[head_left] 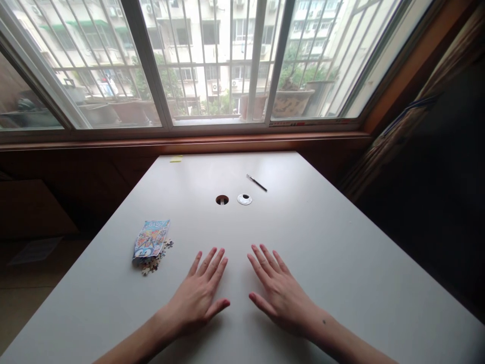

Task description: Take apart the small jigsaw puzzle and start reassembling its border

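Note:
My left hand (200, 290) is palm down over the white table (326, 253), its fingers spread and nothing in it. Across a narrow gap, my right hand (276, 285) has the same pose, fingers apart and holding nothing. Whether the palms touch the tabletop is hard to tell. Left of my left hand lies a small blue printed bag (152, 237) with a colourful picture. Jigsaw puzzle pieces (151, 265) spill in a heap from its near end and right side.
Farther back, a round cable hole (222, 200) opens in the tabletop, with its loose cover (244, 199) beside it. A black pen (256, 182) lies behind them. A yellow sticky note (176, 158) is at the far left corner. Beyond the table is a barred window (212, 123); a curtain (413, 108) hangs at right.

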Demonstrator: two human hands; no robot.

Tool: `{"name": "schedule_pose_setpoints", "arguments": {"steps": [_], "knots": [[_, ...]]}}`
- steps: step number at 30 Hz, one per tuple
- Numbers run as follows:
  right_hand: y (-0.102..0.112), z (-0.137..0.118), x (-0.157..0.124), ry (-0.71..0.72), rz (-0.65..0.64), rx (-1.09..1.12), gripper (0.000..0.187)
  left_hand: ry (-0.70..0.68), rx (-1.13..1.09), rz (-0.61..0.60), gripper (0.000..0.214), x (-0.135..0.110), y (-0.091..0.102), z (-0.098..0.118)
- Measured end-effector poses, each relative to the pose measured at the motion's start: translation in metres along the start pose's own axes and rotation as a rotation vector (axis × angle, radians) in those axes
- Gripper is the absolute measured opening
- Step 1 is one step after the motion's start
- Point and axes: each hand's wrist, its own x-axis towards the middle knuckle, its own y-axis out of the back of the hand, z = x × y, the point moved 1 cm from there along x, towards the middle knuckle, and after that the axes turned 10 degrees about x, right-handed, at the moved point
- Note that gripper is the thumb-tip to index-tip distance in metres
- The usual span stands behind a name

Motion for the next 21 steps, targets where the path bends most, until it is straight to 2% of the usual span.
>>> {"name": "schedule_pose_setpoints", "arguments": {"steps": [4,14,16,18,20,21], "knots": [[-0.015,0.007,-0.005,0.026,-0.015,-0.024,0.084,-0.012,-0.040,-0.014,0.084,0.003,-0.014,-0.002],[-0.017,0.009,-0.004,0.013,-0.021,0.018,0.084,-0.008,-0.103,-0.016,0.084,0.004,-0.008,0.001],[-0.009,0.011,-0.003,0.011,-0.062,0.070,0.080,-0.044,-0.127,-0.009,0.080,0.002,0.001,-0.010],[0.003,0.014,-0.004,0.011,-0.127,0.160,0.073,-0.031,-0.143,0.009,0.071,-0.004,0.014,-0.034],[0.017,0.017,-0.007,-0.042,-0.163,0.264,0.064,0.155,-0.073,0.125,0.060,-0.016,0.024,-0.067],[0.023,0.019,-0.008,-0.065,-0.152,0.299,0.060,0.246,-0.018,0.162,0.062,-0.023,0.026,-0.086]]}}
